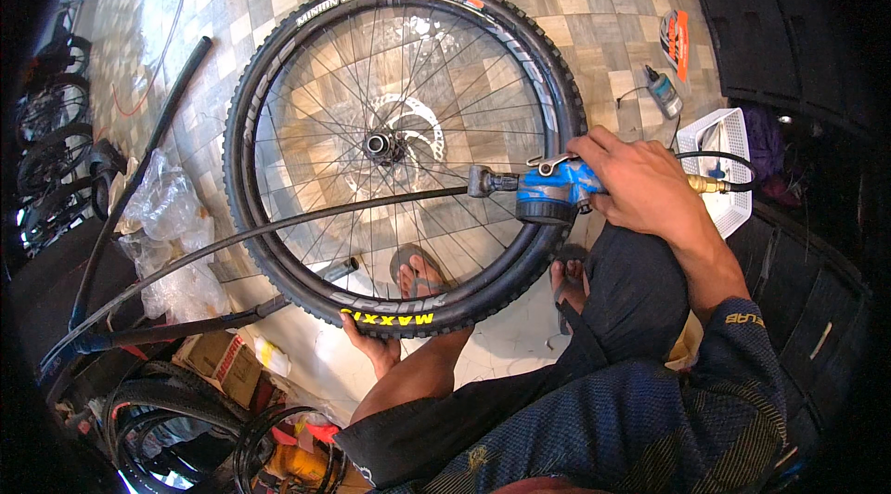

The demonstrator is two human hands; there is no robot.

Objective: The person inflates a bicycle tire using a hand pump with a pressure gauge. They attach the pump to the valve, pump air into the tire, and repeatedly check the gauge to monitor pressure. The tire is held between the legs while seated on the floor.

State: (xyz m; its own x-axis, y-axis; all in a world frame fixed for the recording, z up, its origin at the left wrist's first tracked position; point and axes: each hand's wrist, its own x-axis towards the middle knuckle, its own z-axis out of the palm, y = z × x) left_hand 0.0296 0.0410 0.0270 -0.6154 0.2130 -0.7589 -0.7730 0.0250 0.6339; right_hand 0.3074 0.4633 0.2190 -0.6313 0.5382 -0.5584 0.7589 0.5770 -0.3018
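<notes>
A bicycle wheel with a knobby black tire (251,253) and thin spokes fills the middle of the view, a silver disc rotor (429,127) at its hub. My left hand (373,345) holds the tire's near edge, thumb on the sidewall and the other fingers partly hidden. At the wheel's right side, my right hand (645,188) is wrapped around a blue tire inflator gun (557,186) with a round black-rimmed gauge. From the gun's left end a black hose (362,206) crosses the wheel toward the lower left. Brass-coloured fittings (710,184) and a short black hose emerge beyond my right hand.
My sandalled feet (418,273) show below the wheel. A white basket (738,188), a small bottle (663,93) and an orange-black packet (676,44) are on the right. Clear plastic bags (167,215), black tubes (153,160), a cardboard box (221,366) and loose tires (158,392) crowd the left.
</notes>
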